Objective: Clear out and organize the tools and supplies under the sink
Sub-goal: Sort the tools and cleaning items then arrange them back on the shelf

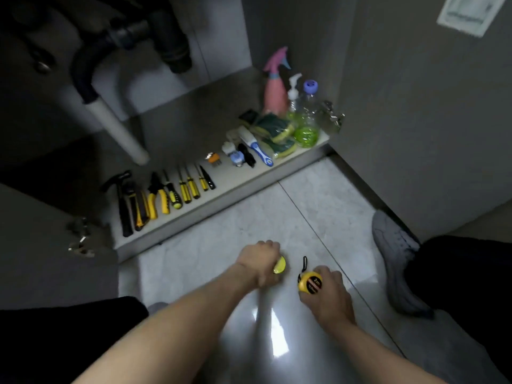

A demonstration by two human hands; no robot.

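Down low, at about 6 o'clock in the view, both hands work on the pale tiled floor (235, 223). Left hand (261, 263) has its fingers curled over a small yellow-green object (279, 265); only an edge shows, so what it is cannot be told. Right hand (328, 293) grips a yellow tape measure (309, 282), fingers wrapped round its right side, label face up. Its black wrist strap (304, 263) runs up toward 12 o'clock, lying on the tile between the two hands.

At 10 to 11 o'clock from the hands, a row of tools sits along the front edge of the cabinet shelf (243, 178): hammer (122, 200) at the left end, then pliers (158, 198), then several yellow-handled screwdrivers (185, 187). Each tool's long axis runs front to back, handles toward the floor edge, tips pointing into the cabinet at about 11 to 12 o'clock.

Farther right along the shelf, toward 1 o'clock: a blue-handled brush (257, 146), green-and-yellow sponges (277, 128), a pink spray bottle (275, 87) standing upright, a pump bottle (293, 92), a purple-capped bottle (309, 98).

White drain pipe (119, 128) slants down at 11 o'clock. Grey shoe (393, 253) at 3 o'clock.
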